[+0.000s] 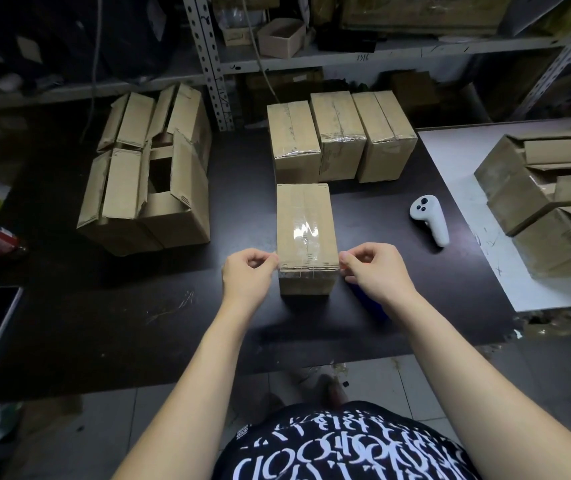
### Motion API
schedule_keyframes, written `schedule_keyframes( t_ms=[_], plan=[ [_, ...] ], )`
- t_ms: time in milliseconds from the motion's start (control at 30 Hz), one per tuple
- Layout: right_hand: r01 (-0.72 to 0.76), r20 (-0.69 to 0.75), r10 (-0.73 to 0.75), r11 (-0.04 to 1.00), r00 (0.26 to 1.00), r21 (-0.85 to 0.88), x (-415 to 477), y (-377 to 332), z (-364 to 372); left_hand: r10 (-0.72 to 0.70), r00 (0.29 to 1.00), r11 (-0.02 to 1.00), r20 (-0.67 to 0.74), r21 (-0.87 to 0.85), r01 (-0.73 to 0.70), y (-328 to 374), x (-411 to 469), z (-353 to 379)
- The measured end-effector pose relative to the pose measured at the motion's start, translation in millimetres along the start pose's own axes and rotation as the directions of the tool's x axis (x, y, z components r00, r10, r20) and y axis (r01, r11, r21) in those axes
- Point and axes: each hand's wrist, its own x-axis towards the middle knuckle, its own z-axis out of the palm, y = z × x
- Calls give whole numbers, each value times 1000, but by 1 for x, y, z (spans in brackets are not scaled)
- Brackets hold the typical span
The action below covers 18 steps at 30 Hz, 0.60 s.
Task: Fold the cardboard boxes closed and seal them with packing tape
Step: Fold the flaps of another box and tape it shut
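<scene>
Middle of the worktop (104, 323), toward its front edge: left hand (249, 271) and right hand (370, 268), fingers curled, each pinch an end of the clear tape (308, 273) stretched over the box (306, 223) at its near top edge. Right of it — a white controller (429, 220). Toward the back edge, three sealed boxes (339, 133); back-left, unsealed boxes (145, 174).

Handwritten digits, apparently 3316, mark the shelf edge (361, 58); white lettering on the shirt (346, 445) is illegible.
</scene>
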Motion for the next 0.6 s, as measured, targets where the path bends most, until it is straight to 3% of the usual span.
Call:
schedule_keyframes(
  t_ms=[167, 300, 467, 600],
  plan=[
    [-8, -51, 1, 992, 999, -122, 0, -2, 3, 19, 999, 999, -34, 40, -18, -2, 2, 5],
    [-43, -46, 39, 995, 998, -95, 2, -1, 5, -3, 998, 1000, -67, 15, 4, -6, 0, 9],
    [-231, 57, 224, 937, 973, 261, 1, -4, 5, -263, 965, 924, 17, -285, 256, -5, 0, 8],
    [-487, 263, 411, 701, 873, 520, 1, -3, 7, -407, 878, 673, 250, -568, 474, -14, 4, 5]
  ],
)
